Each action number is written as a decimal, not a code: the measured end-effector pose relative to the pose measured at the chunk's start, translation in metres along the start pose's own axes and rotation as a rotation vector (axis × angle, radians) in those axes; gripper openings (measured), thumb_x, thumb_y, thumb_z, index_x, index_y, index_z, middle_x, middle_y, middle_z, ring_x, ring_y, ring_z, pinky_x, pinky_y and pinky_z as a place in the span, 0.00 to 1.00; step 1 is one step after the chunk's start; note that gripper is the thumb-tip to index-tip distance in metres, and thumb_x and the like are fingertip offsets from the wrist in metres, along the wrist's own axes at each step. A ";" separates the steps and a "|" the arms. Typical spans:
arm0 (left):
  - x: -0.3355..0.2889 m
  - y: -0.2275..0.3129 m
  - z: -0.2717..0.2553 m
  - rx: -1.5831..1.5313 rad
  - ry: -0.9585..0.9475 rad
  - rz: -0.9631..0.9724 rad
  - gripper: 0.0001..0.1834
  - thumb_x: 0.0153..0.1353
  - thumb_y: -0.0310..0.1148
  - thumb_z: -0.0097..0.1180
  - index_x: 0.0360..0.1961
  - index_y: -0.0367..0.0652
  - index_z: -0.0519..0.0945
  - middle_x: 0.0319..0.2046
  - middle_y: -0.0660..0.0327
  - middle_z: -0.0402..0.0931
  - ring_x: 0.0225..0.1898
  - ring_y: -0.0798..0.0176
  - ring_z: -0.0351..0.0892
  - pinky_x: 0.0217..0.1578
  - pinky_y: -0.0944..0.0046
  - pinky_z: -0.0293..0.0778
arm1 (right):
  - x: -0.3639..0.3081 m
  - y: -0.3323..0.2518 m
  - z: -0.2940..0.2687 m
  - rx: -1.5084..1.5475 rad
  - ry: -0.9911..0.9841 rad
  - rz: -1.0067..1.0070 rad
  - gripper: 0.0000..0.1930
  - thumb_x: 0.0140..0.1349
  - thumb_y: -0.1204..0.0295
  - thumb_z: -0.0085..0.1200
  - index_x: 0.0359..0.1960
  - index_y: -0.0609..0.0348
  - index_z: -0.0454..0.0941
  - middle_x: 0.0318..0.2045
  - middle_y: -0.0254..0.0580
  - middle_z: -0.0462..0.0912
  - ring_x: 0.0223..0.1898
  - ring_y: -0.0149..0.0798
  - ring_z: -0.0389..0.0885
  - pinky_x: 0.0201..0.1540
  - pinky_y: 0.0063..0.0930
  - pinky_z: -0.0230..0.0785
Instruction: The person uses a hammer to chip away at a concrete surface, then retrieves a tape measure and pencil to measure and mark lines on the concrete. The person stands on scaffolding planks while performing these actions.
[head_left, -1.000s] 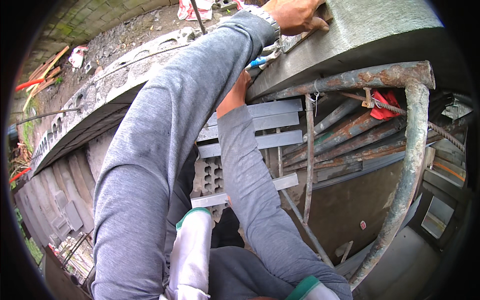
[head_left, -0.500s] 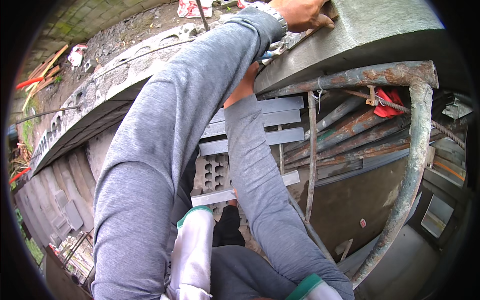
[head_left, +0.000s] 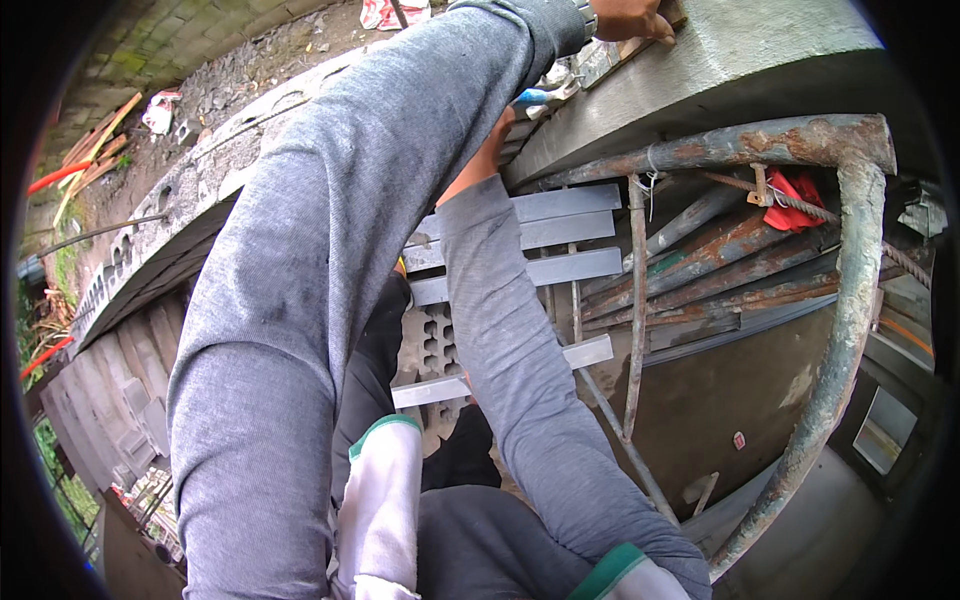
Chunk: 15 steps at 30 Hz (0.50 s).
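Note:
My left arm, in a grey sleeve, reaches up across the picture. My left hand point(head_left: 628, 17) lies at the top edge, fingers down on a brownish strip point(head_left: 655, 32) on the grey concrete ledge point(head_left: 760, 55); the frame edge cuts the hand off. My right forearm point(head_left: 500, 300) rises from the lower right and passes behind the left sleeve, so my right hand is hidden. A blue handle point(head_left: 530, 97) sticks out just where that wrist disappears, under the ledge.
A rusty scaffold pipe point(head_left: 850, 300) bends around on the right, with rusty bars, wire and a red rag point(head_left: 795, 200) tied to it. Grey planks point(head_left: 540, 240) and a hollow block point(head_left: 432, 340) lie below. A block wall point(head_left: 120, 370) drops away at the left.
My left hand has slid a little up and right along the ledge, now partly out of frame. The right forearm has barely moved.

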<state>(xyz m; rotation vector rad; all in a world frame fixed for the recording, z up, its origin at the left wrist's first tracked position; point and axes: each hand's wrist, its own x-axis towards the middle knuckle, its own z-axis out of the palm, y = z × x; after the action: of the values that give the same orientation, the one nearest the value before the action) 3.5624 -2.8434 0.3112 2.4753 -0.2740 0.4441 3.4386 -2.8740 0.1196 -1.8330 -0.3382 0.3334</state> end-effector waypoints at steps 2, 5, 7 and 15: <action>0.005 0.002 -0.014 0.003 -0.070 0.018 0.18 0.53 0.38 0.69 0.36 0.30 0.84 0.33 0.34 0.82 0.41 0.34 0.85 0.43 0.44 0.80 | 0.000 -0.016 0.019 0.493 0.164 0.155 0.16 0.71 0.67 0.50 0.46 0.73 0.75 0.49 0.60 0.81 0.52 0.52 0.82 0.55 0.44 0.73; 0.012 0.004 -0.013 0.086 -0.048 0.034 0.17 0.51 0.37 0.70 0.32 0.31 0.86 0.32 0.34 0.83 0.40 0.37 0.86 0.43 0.46 0.81 | 0.007 -0.026 0.033 1.110 0.271 0.303 0.23 0.74 0.56 0.49 0.49 0.72 0.73 0.51 0.55 0.80 0.48 0.43 0.83 0.52 0.40 0.76; 0.009 0.001 -0.012 0.064 -0.048 0.018 0.16 0.51 0.36 0.70 0.32 0.32 0.87 0.32 0.34 0.83 0.40 0.37 0.86 0.42 0.46 0.81 | 0.011 -0.048 0.019 1.167 0.179 0.354 0.23 0.74 0.57 0.49 0.50 0.71 0.72 0.50 0.55 0.80 0.47 0.43 0.83 0.50 0.41 0.77; 0.008 0.012 -0.006 0.058 -0.006 0.026 0.16 0.50 0.35 0.69 0.30 0.29 0.85 0.29 0.34 0.82 0.37 0.35 0.86 0.39 0.45 0.81 | 0.005 -0.052 0.017 1.174 0.260 0.413 0.23 0.71 0.60 0.52 0.53 0.70 0.64 0.48 0.59 0.77 0.45 0.48 0.82 0.48 0.45 0.79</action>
<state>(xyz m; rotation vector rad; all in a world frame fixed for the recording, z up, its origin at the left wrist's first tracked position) 3.5652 -2.8499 0.3253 2.5327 -0.2999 0.4612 3.4331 -2.8431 0.1643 -0.7416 0.3822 0.4395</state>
